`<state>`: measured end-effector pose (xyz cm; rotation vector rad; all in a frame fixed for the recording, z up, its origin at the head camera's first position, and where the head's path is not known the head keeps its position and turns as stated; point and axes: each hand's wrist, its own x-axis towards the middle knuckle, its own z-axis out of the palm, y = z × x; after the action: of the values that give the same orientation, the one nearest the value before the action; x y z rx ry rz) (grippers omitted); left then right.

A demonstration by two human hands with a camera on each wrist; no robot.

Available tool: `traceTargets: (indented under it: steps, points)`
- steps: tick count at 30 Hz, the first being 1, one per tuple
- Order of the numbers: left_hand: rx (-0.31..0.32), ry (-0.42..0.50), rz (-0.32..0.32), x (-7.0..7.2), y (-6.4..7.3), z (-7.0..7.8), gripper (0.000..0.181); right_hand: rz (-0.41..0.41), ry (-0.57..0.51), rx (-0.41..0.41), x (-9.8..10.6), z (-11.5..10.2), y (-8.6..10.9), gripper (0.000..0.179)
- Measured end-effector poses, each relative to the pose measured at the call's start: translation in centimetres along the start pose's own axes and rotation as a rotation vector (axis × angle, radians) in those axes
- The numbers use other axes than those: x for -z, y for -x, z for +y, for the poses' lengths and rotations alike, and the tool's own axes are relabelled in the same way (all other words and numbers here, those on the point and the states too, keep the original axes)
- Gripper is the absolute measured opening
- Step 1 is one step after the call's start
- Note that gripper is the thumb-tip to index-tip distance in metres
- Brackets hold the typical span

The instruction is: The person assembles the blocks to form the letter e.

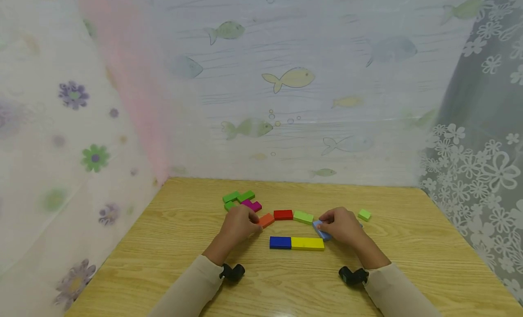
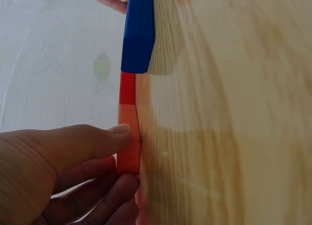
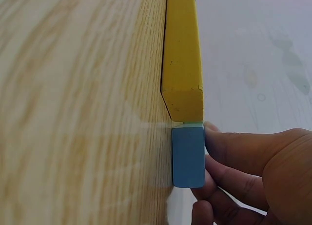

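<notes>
My left hand [image 1: 240, 224] is at the left end of a curved row of blocks and pinches an orange block [image 1: 266, 220]. In the left wrist view its thumb lies on the orange block [image 2: 127, 118], with the other fingers behind. At the row's right end my right hand [image 1: 341, 225] pinches a light blue block [image 1: 321, 231], its end face [image 3: 188, 156] turned to the right wrist camera. Between them lie a red block [image 1: 283, 215] and a light green block [image 1: 303, 217]. Nearer to me, a dark blue block [image 1: 280, 243] and a yellow block [image 1: 308, 244] sit end to end.
Beyond the left hand are several green blocks [image 1: 246, 196] and a magenta piece [image 1: 252, 205], partly covered. A small lime block [image 1: 364, 215] lies right of the right hand, where a bluish piece [image 1: 361, 225] barely shows. Patterned curtains [image 1: 294, 140] hang behind the wooden table [image 1: 163, 262].
</notes>
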<state>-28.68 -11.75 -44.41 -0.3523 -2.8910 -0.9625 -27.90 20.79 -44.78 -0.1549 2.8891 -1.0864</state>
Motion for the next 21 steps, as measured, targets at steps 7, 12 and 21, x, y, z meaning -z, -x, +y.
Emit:
traceTargets:
  steps: [7, 12, 21]
  points:
    - [0.007, 0.012, -0.014, 0.2, -0.7, -0.3, 0.02, 0.006, 0.002, -0.008, -0.1, -0.1, -0.5, 0.025]
    - [-0.008, 0.017, -0.019, 0.3, -1.2, -0.6, 0.021, 0.012, 0.007, -0.014, -0.2, -0.2, -0.8, 0.025]
    - [-0.029, 0.016, -0.023, 0.4, -2.1, -1.2, 0.021, 0.023, 0.002, -0.022, -0.4, -0.3, -1.4, 0.025]
